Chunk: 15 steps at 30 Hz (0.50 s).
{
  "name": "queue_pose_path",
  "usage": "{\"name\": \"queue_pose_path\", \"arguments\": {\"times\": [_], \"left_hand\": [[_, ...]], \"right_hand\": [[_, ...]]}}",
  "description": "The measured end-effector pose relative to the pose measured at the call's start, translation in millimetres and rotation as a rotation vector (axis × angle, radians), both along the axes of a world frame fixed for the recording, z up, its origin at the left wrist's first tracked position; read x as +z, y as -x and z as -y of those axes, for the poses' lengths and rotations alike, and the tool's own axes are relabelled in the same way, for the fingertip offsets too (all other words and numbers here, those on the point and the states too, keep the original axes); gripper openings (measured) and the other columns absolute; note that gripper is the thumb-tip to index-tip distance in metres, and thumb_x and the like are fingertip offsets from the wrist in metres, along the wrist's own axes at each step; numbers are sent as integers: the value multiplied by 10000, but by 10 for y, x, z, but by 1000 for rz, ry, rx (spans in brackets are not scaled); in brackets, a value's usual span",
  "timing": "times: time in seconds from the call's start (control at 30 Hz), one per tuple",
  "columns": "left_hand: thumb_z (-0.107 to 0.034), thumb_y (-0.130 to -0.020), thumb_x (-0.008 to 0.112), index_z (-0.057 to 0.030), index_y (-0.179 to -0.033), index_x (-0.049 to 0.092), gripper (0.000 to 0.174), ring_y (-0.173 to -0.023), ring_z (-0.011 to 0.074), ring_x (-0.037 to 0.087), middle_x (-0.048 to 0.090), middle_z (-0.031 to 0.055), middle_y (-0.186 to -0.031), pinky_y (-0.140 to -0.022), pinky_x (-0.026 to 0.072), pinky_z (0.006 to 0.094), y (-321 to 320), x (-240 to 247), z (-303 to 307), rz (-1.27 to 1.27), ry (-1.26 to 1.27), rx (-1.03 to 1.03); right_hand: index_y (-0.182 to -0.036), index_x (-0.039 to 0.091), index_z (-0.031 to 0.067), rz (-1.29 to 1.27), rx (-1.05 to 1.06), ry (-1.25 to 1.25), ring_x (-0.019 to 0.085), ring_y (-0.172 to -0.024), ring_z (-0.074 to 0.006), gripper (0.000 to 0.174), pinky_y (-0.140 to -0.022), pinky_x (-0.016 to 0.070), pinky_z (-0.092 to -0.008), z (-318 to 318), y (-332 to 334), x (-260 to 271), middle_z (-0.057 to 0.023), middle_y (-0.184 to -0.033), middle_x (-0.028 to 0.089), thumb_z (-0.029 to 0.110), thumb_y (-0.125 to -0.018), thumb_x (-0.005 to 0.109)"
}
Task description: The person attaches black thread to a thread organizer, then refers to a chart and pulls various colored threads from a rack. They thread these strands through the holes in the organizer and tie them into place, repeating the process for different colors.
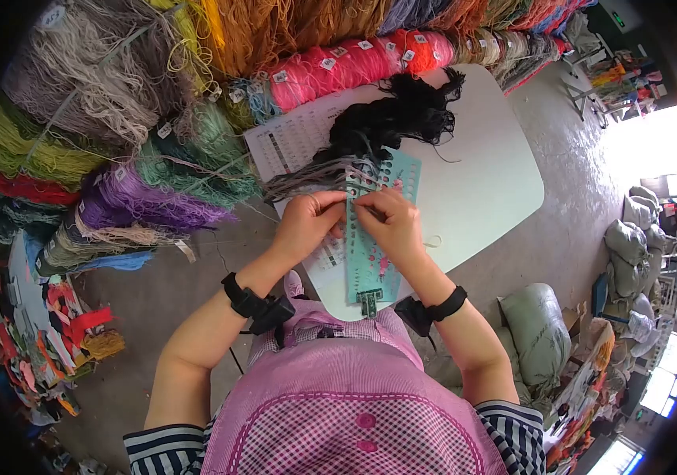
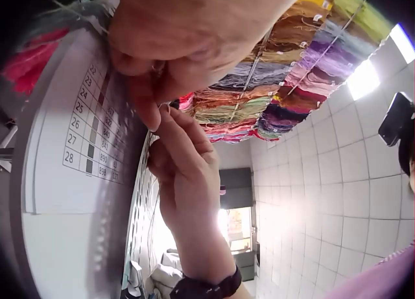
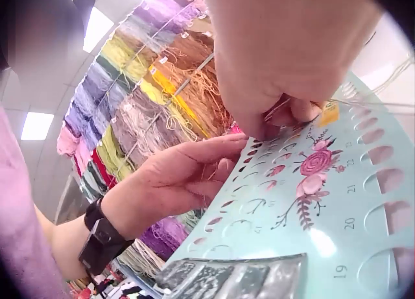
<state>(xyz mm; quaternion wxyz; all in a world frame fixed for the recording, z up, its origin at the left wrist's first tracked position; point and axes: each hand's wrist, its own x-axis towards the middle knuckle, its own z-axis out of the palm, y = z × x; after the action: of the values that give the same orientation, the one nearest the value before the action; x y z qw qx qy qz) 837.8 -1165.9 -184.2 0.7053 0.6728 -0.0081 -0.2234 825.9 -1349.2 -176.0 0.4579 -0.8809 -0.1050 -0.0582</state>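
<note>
A teal thread card (image 1: 364, 261) with punched holes and printed pink flowers lies on the white table. My left hand (image 1: 304, 226) is at the card's left edge, its thumb and forefinger pinching thread. Just across the edge, my right hand (image 1: 394, 226) bends over the card and pinches a thin pale thread (image 3: 392, 99), which trails off past the fingers in the right wrist view. Both hands' fingertips nearly meet, and they hide the hole between them. Grey threads (image 1: 307, 178) and a black thread bundle (image 1: 390, 111) spread from the card's upper part.
A dark binder clip (image 1: 369, 303) grips the card's near end. Beneath the card lies a printed number chart (image 1: 287, 138) on the white table (image 1: 489, 174). Large skeins of coloured yarn (image 1: 354, 67) crowd the far and left sides. Stuffed sacks (image 1: 540, 332) stand at right.
</note>
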Motion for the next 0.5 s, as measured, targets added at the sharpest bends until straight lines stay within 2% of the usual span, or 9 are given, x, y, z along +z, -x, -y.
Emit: {"name": "queue_pose_path", "arguments": {"times": [0.17,0.23,0.3,0.37,0.43,0.47,0.5], "left_hand": [[-95,-906,605,-7,-1091,671,215,-595,57,599,674,-1,-796,-547,451,193,-109,30,-14,-47,6,-73],[-106,-897,620,-8,-1015,679,165,-590,60,601,683,9,-811,-545,456,194,-151,37,0,-92,33,-101],[-119,-888,630,-10,-992,674,157,-586,63,602,679,9,-799,-529,443,188,-149,43,-47,-88,15,-78],[-132,-879,640,-12,-969,668,153,-583,66,603,674,10,-786,-513,431,183,-135,52,-151,-82,-3,-56],[-161,-867,650,-6,-1011,652,211,-538,71,577,647,9,-731,-467,383,178,-130,107,-294,-239,286,52],[-161,-867,650,-6,-1011,652,211,-538,71,577,647,9,-731,-467,383,178,-135,148,-323,-239,284,49],[-167,-864,650,-12,-1029,642,227,-514,71,555,630,8,-701,-450,359,178,-150,200,-353,-385,470,25]], "right_hand": [[-968,622,25,-140,14,-8,613,-694,-199,339,-608,485,-311,-68,51,161,-85,-771,622,157,-686,757],[-972,608,24,-158,5,-13,611,-680,-195,370,-605,485,-312,-83,53,188,-87,-775,624,171,-670,762],[-984,592,22,-302,-73,-23,607,-651,-199,392,-599,485,-316,-106,51,249,-93,-765,618,173,-660,752],[-998,586,21,-278,-56,-20,603,-636,-200,410,-597,486,-317,-94,44,173,-93,-755,615,173,-654,749],[-1011,580,21,-250,-41,-18,600,-621,-202,428,-595,487,-319,-77,29,154,-93,-744,611,173,-648,746],[-1051,559,25,-269,-21,13,604,-642,-213,472,-610,492,-326,-73,38,155,-102,-779,618,176,-647,749],[-1092,538,29,-287,2,46,608,-662,-224,517,-624,497,-333,-74,47,158,-112,-814,626,179,-646,753]]}}
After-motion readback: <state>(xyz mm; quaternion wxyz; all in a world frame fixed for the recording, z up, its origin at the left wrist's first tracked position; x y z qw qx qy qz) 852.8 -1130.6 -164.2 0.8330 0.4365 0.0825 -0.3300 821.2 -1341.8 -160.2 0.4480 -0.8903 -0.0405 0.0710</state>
